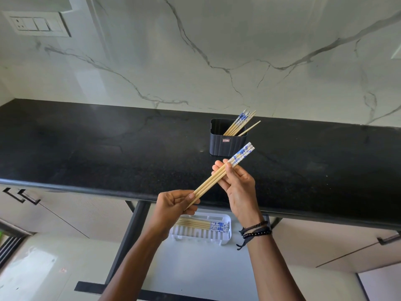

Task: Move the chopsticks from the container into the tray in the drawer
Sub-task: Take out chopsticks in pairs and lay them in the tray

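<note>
A small bunch of wooden chopsticks (pixel 213 178) with blue-and-white patterned ends slants over the front edge of the counter. My left hand (pixel 173 208) pinches their plain tips, and my right hand (pixel 237 184) grips them near the patterned ends. Behind them on the counter stands a dark ribbed container (pixel 226 144) with several more chopsticks (pixel 237 124) leaning out of it to the right. Below the counter, a white slotted tray (pixel 202 235) lies in the open drawer (pixel 195 268) and holds several chopsticks (pixel 204 224) laid side by side.
The black stone counter (pixel 108 148) runs the full width, with a marble wall behind it and a switch plate (pixel 35 23) at the upper left. Cabinet fronts with dark handles (pixel 21 195) flank the drawer. My right wrist wears dark bead bracelets (pixel 256 231).
</note>
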